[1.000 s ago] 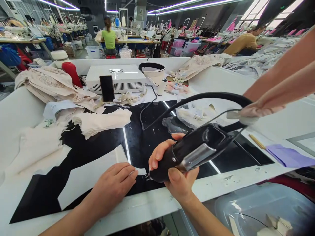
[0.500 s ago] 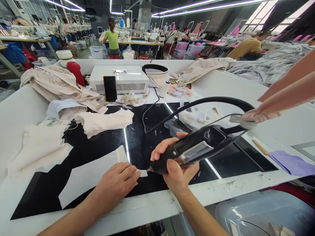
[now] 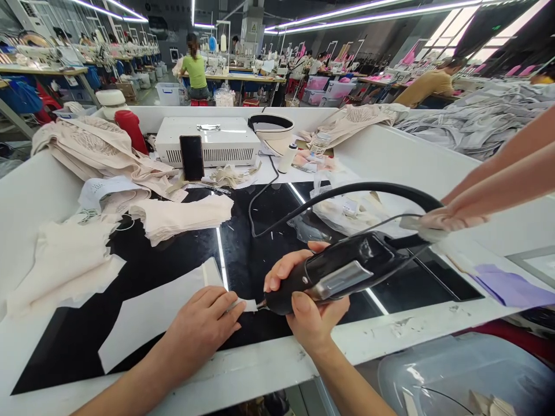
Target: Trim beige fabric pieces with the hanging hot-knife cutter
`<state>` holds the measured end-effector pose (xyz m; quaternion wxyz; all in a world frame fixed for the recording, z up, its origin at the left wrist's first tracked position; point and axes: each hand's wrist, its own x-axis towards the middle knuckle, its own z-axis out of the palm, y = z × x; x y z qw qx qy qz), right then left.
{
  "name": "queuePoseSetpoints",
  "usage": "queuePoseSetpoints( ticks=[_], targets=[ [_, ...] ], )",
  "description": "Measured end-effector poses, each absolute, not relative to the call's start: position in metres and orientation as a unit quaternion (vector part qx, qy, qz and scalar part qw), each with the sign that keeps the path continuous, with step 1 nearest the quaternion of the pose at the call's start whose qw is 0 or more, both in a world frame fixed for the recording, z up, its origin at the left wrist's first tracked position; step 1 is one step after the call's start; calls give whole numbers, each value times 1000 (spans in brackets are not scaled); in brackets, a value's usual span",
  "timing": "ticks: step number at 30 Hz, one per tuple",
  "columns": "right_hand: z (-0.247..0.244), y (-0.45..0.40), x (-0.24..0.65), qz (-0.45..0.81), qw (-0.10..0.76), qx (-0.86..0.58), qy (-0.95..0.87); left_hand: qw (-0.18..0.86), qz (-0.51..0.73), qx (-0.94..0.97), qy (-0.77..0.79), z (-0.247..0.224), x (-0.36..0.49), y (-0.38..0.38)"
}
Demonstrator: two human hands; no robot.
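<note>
My left hand (image 3: 203, 323) presses with bent fingers on a white fabric piece (image 3: 150, 315) lying on the black tabletop. A narrow end of the fabric (image 3: 248, 305) sticks out beyond my fingertips. My right hand (image 3: 310, 312) is wrapped round a black handheld power tool (image 3: 338, 274) with a silver side lever. Its thin metal tip (image 3: 261, 304) is at the fabric's narrow end; whether it touches, I cannot tell. At the tool's rear, another person's hands (image 3: 455, 216) reach in from the right and grip something pale beside the thick black cable (image 3: 368, 187).
Stacked cream fabric pieces (image 3: 186, 215) and loose fabric (image 3: 65, 260) lie at the left. Behind stand a white vented box (image 3: 212, 138), a phone (image 3: 192, 158) and a small white bottle (image 3: 288, 158). Purple cloth (image 3: 515, 285) lies right; a clear bin (image 3: 459, 364) sits below.
The whole view has shifted slightly. Both my hands keep their holds, and the tool's tip now shows more plainly at the fabric's end. The other person's hands appear slightly lower.
</note>
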<state>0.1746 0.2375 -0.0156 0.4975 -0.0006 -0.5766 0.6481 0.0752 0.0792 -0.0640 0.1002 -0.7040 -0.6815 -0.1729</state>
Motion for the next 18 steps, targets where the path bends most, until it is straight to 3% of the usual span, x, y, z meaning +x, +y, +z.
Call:
queuePoseSetpoints(
  ticks=[18],
  targets=[
    [-13, 243, 172, 643, 513, -9, -568, 110, -176, -709, -674, -66, 74, 79]
  ],
)
